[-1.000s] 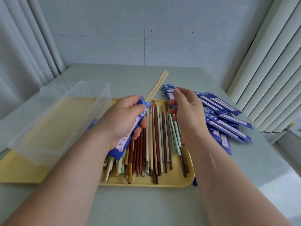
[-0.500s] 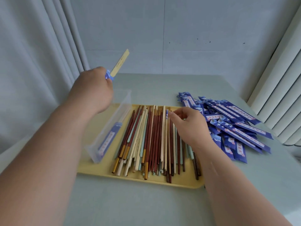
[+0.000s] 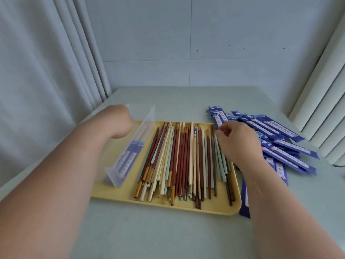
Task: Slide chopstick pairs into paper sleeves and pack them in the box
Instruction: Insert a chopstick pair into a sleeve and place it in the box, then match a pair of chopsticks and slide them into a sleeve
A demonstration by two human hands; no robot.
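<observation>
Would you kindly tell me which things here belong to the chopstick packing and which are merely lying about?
For the job:
loose chopsticks
yellow tray under them
empty blue sleeves
clear box with sleeved pairs inside

Merely around:
grey curtain
white blind
wall

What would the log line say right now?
left hand: at box | box: holds sleeved pair | right hand: fingers on chopsticks on tray
</observation>
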